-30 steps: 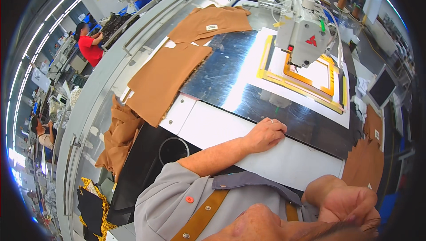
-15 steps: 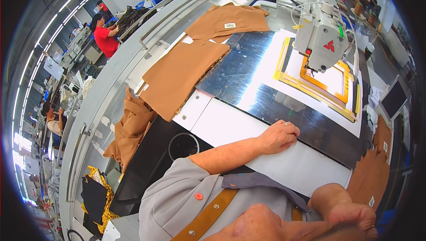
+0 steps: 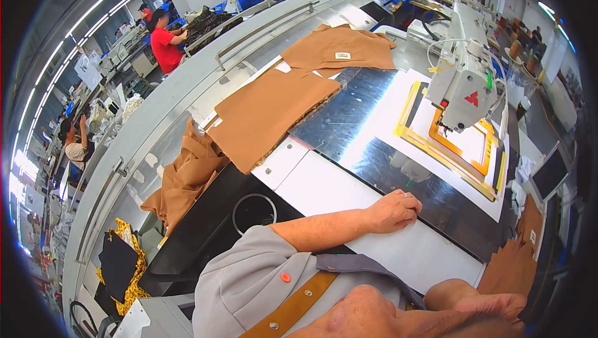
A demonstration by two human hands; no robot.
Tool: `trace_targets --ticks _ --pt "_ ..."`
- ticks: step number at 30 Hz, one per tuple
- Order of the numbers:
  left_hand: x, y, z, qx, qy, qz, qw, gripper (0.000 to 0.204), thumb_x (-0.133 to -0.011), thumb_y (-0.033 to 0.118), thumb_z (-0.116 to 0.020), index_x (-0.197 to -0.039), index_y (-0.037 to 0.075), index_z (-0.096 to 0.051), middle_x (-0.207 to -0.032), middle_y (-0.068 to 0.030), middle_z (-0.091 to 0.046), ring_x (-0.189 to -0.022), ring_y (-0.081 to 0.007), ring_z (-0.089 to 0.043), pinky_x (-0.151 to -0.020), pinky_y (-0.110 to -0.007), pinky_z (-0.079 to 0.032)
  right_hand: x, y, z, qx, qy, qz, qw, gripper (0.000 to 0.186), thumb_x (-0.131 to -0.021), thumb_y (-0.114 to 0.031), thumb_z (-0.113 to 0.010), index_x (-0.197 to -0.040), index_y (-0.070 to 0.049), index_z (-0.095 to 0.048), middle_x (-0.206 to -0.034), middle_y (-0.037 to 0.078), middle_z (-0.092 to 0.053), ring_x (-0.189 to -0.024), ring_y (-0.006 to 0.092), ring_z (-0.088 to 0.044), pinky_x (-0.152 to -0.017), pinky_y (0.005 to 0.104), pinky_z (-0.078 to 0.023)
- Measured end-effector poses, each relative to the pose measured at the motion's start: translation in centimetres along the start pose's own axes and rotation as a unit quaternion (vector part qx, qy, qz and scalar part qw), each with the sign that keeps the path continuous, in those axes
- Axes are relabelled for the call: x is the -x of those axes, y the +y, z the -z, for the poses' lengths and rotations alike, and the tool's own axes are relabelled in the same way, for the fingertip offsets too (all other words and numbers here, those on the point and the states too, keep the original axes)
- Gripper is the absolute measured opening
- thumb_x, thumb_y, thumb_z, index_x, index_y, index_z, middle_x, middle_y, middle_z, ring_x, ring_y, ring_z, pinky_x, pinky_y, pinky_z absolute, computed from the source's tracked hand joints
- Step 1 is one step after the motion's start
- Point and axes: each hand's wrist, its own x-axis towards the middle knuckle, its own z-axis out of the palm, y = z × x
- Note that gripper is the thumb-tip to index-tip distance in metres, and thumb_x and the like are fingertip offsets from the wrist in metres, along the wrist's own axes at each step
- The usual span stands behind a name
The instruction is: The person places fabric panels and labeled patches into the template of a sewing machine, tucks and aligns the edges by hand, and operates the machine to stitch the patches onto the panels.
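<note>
My left hand [image 3: 394, 211] rests with curled fingers on the white strip of the worktable [image 3: 324, 182], at the edge of the shiny dark metal plate [image 3: 324, 111]. Nothing shows in its grip, and a ring is on one finger. At the lower right only part of my right hand [image 3: 489, 305] is visible, with its fingers hidden. It is close to a stack of brown fabric pieces [image 3: 507, 269]. Beyond my left hand, an orange frame [image 3: 483, 162] lies inside a yellow-edged white sheet under the head of a sewing machine [image 3: 464, 86].
Flat brown fabric panels [image 3: 268, 111] lie at the far left of the plate, one with a white label. Crumpled brown fabric [image 3: 187, 179] is left of them. A grey rail [image 3: 218, 61] runs along the back. A dark screen [image 3: 551, 175] stands right. A person in red [image 3: 165, 45] works beyond.
The whole view has shifted, so the table and machine appear lower. My left hand stays at the plate's edge, its fingers still curled. My right hand has dropped slightly in the picture.
</note>
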Motion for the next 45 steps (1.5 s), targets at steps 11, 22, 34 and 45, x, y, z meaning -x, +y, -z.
trace_targets --ticks 11,22,34,45 --pt "-0.5 0.0 0.3 0.001 -0.006 -0.007 1.000 0.005 -0.083 0.007 -0.072 -0.084 0.009 -0.068 -0.111 -0.0016 -0.064 -0.104 -0.0192 -0.061 -0.083 -0.036 -0.044 -0.5 0.8 0.9 0.014 -0.064 0.022 0.998 0.037 -0.089 -0.026 -0.080 -0.109 -0.025 -0.049 -0.103 -0.015 -0.044 -0.094 0.0034 -0.047 -0.088 0.0303 -0.034" --pt "-0.2 0.3 0.3 -0.004 -0.012 -0.001 1.000 0.004 -0.084 0.007 -0.072 -0.085 0.009 -0.069 -0.111 -0.0018 -0.063 -0.104 -0.0191 -0.061 -0.085 -0.036 -0.044 4.1 5.1 0.0 0.072 0.119 -0.045 0.989 0.028 -0.089 -0.046 -0.069 -0.095 -0.019 -0.064 -0.100 -0.002 -0.052 -0.091 0.0148 -0.048 -0.078 0.0341 -0.039" --pt "-0.5 0.5 0.4 -0.008 -0.012 0.010 1.000 0.004 -0.084 0.008 -0.072 -0.087 0.008 -0.071 -0.112 -0.0021 -0.064 -0.105 -0.0200 -0.062 -0.086 -0.037 -0.044 9.2 6.1 1.2 0.076 -0.269 -0.298 0.913 0.010 -0.089 -0.015 -0.072 -0.090 -0.008 -0.064 -0.098 0.012 -0.063 -0.083 0.0257 -0.055 -0.073 0.0376 -0.043" --pt "-0.2 0.3 0.6 -0.015 -0.033 0.013 0.999 0.016 -0.078 0.012 -0.073 -0.093 0.006 -0.072 -0.118 -0.0064 -0.064 -0.109 -0.0225 -0.062 -0.090 -0.038 -0.045 17.1 7.3 0.2 0.068 -0.409 -0.271 0.868 0.013 -0.081 -0.011 -0.077 -0.084 -0.008 -0.065 -0.084 0.005 -0.067 -0.074 0.0254 -0.060 -0.069 0.0394 -0.042"
